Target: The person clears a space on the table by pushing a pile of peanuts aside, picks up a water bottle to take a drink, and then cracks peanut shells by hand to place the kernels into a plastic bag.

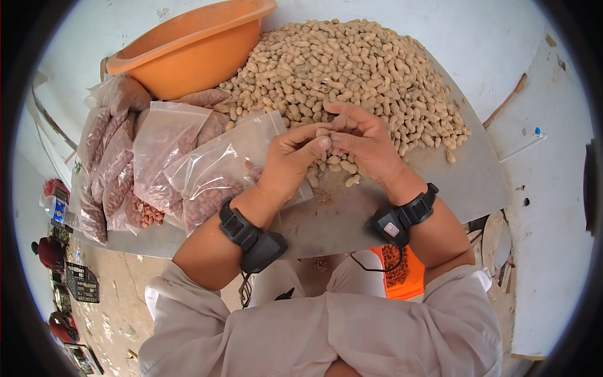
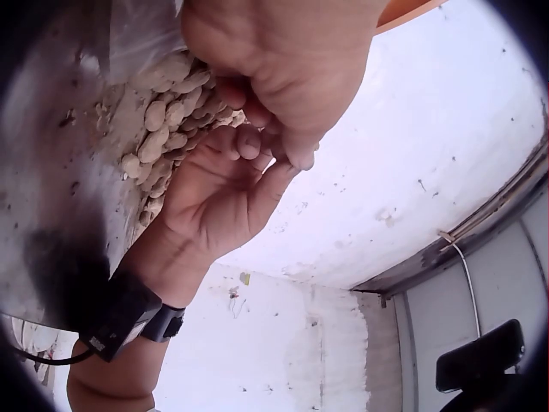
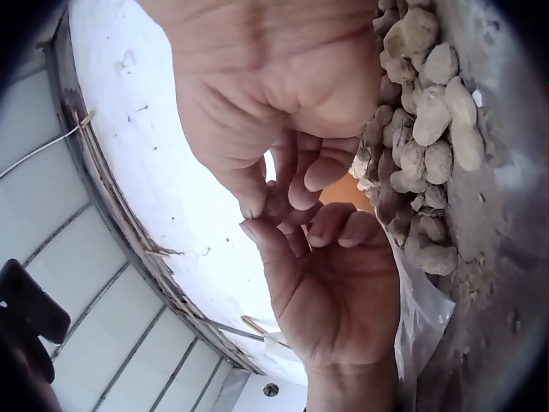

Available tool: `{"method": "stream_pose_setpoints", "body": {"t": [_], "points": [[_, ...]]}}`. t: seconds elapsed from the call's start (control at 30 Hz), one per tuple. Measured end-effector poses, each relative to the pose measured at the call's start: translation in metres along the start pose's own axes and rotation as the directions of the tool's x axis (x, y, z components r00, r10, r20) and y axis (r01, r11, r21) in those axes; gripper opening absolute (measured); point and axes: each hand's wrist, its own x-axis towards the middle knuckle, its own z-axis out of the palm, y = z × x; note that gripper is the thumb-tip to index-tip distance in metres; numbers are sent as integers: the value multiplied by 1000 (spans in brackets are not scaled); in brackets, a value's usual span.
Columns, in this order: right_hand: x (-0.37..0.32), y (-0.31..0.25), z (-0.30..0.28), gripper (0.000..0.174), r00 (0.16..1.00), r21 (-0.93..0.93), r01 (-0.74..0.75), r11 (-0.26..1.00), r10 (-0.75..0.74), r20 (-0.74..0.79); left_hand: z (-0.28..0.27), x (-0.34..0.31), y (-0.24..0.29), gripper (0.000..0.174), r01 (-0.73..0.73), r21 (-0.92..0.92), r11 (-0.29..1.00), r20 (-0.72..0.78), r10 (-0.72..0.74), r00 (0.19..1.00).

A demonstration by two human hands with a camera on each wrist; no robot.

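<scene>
Both hands meet fingertip to fingertip at the near edge of a big heap of unshelled peanuts point(image 1: 352, 63). My left hand point(image 1: 290, 157) pinches a peanut point(image 1: 323, 132) between thumb and index finger. From the other side my right hand point(image 1: 370, 144) pinches at the same peanut, its thumb beside the left thumb. In both wrist views the fingers hide most of the nut. A few loose peanuts point(image 1: 339, 164) lie on the grey tabletop point(image 1: 326, 220) just below the hands.
Clear plastic bags point(image 1: 160, 144) filled with reddish shelled nuts crowd the table's left side. Behind them stands an orange basin point(image 1: 195, 50). Under the front edge, an orange container point(image 1: 411, 276) holds reddish bits. A white wall point(image 1: 490, 38) rises behind the heap.
</scene>
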Motion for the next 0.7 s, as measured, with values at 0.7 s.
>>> {"method": "stream_pose_setpoints", "body": {"t": [0.7], "points": [[-4, -23, 6, 36, 961, -262, -213, 941, 250, 119, 2, 0, 1, 16, -78, 523, 849, 7, 88, 996]]}}
